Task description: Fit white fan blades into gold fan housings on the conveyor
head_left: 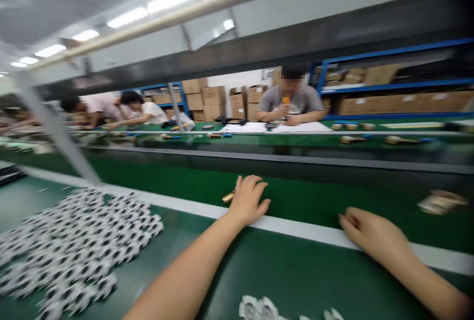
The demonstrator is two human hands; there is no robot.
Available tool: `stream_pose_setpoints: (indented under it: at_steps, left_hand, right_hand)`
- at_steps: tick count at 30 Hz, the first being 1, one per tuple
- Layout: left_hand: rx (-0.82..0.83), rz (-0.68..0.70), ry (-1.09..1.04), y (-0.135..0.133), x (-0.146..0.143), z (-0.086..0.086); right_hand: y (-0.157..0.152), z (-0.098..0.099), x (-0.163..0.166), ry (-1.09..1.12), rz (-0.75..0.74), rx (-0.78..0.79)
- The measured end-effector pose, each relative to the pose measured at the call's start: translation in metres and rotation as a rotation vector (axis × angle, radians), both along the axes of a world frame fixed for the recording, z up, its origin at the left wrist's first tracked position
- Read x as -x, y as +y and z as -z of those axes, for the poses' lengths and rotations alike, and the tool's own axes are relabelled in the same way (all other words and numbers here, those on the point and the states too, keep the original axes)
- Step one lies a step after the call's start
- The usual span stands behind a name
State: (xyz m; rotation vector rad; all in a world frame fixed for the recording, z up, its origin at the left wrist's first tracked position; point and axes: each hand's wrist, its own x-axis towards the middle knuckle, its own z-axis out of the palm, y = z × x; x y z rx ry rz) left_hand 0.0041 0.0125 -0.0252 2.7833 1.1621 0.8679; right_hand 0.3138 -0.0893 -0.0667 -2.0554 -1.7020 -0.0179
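The left hand (247, 201) lay curled over a small brass tube (228, 197) on the green belt (303, 201), fingers together. The right hand (372, 235) rested loosely closed on the white strip (296, 229). A pile of small white parts (74, 241) lay well to the left.

both forearms bare, left hand (247, 200), right hand (372, 233) ungloved, no rings

gold tube (228, 197) | lying flat | green belt | partly hidden
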Motion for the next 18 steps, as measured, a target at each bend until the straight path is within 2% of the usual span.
stream_pose_setpoints:
  at_steps: [4,10,13,18]
  left_hand:
    - [0.007,0.15,-0.076,0.005,-0.004,0.003]
    - [-0.094,0.089,0.02,0.016,-0.006,0.013]
    - [-0.088,0.074,0.034,0.017,-0.006,0.014]
    - [-0.019,0.113,-0.016,0.021,-0.006,0.015]
  right_hand:
    - [0.002,-0.011,-0.03,-0.122,0.183,-0.026]
    - [-0.006,-0.01,-0.081,-0.16,0.479,-0.009]
    - [-0.008,-0.009,-0.092,-0.125,0.51,0.026]
    - [-0.006,-0.009,-0.095,-0.064,0.466,0.034]
